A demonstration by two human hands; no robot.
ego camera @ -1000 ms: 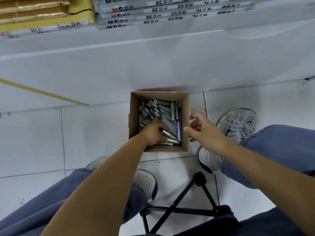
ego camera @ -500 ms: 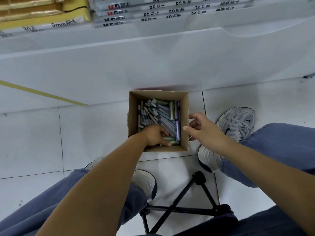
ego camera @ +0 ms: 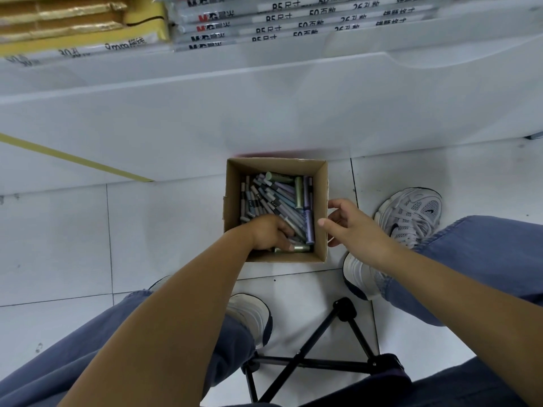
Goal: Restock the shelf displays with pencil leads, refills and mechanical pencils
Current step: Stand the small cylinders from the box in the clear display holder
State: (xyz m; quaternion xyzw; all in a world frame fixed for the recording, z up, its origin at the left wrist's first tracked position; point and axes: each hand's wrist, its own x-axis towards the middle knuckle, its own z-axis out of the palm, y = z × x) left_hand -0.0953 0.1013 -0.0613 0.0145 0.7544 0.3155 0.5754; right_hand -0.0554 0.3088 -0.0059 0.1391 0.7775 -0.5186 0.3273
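Plain brown cardboard box, square and open-topped, sat on the glossy white floor tiles right up against the white shelf base. It was stuffed with slim round plastic tubes, lilac, grey-blue and a few sage green, all jumbled diagonally. The left hand was down in the near-left corner, fingers curled into the pile, with one fingertip against a shiny green tube lying along the near wall. Honestly couldn't tell if it had closed round anything. The right hand hung loose and spread at the box's right wall, thumb over the rim, gripping nothing. White mesh sneaker just beside it.
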